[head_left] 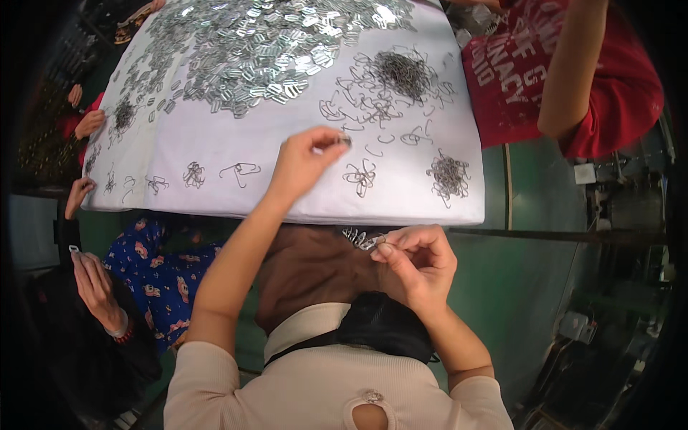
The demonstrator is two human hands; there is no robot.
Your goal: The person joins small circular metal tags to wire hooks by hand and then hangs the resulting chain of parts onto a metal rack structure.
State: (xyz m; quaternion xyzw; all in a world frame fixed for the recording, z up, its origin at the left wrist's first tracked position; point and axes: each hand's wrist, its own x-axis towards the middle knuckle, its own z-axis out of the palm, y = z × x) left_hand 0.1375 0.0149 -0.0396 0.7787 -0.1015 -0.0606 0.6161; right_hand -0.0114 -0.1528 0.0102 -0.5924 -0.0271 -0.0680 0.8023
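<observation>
My left hand reaches over the white-covered table, its thumb and fingers pinching a small metal piece, probably a slide buckle. Over my lap, my right hand is closed on a thin wire hook, mostly hidden by the fingers. Several shiny metal buckles hang in a row beside its fingertips, seemingly strung on that wire. Beyond my left hand spreads a large heap of flat silver buckles. A tangle of curved wire hooks lies to its right, with loose ones around it.
A small hook cluster and a denser bunch lie near the table's front edge; more bunches are at left. A person in a red shirt is at the right. At left, another person's hand holds a buckle.
</observation>
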